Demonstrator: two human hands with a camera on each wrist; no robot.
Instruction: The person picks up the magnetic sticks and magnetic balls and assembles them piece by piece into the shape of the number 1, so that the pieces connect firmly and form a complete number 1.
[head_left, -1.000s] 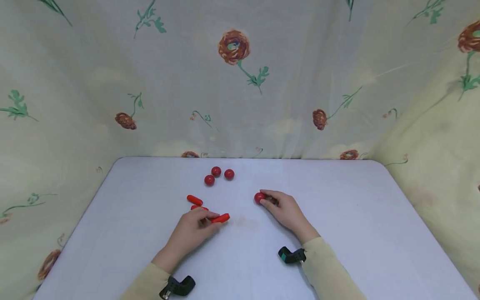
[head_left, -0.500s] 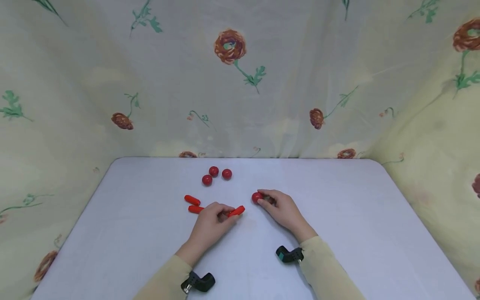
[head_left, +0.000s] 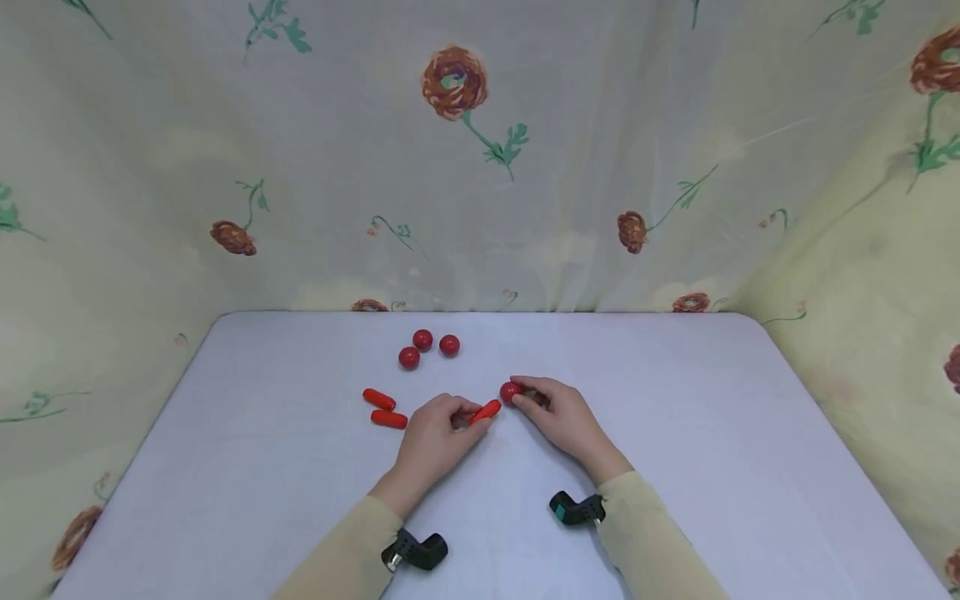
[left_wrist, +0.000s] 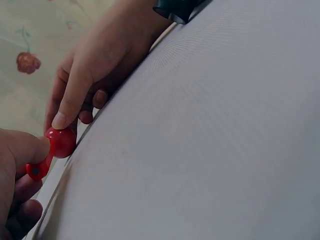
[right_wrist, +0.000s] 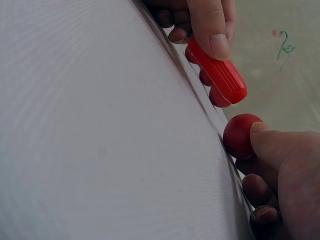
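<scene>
My left hand (head_left: pixel 435 439) pinches a red plastic handle (head_left: pixel 489 410) between thumb and fingers, its free end pointing up and right. In the right wrist view this handle (right_wrist: pixel 223 76) shows lengthwise ribs; the left wrist view shows a hole in its near end. A glossy red ball (head_left: pixel 510 392) is pinched by my right hand (head_left: pixel 564 417). The right wrist view shows a small gap between the ball (right_wrist: pixel 243 136) and the handle. Two similar red handles (head_left: pixel 378 399) lie on the white table left of my left hand, one just in front of the other.
Farther back, three red balls (head_left: pixel 423 340) stand grouped on the white table (head_left: pixel 697 400). A flowered cloth (head_left: pixel 555 192) hangs behind the table and along its sides. Each wrist wears a small black camera (head_left: pixel 576 508).
My left hand has carried its handle right and slightly away from me, up close to the ball. Both lying handles are now uncovered. My right hand keeps the ball nearly in place.
</scene>
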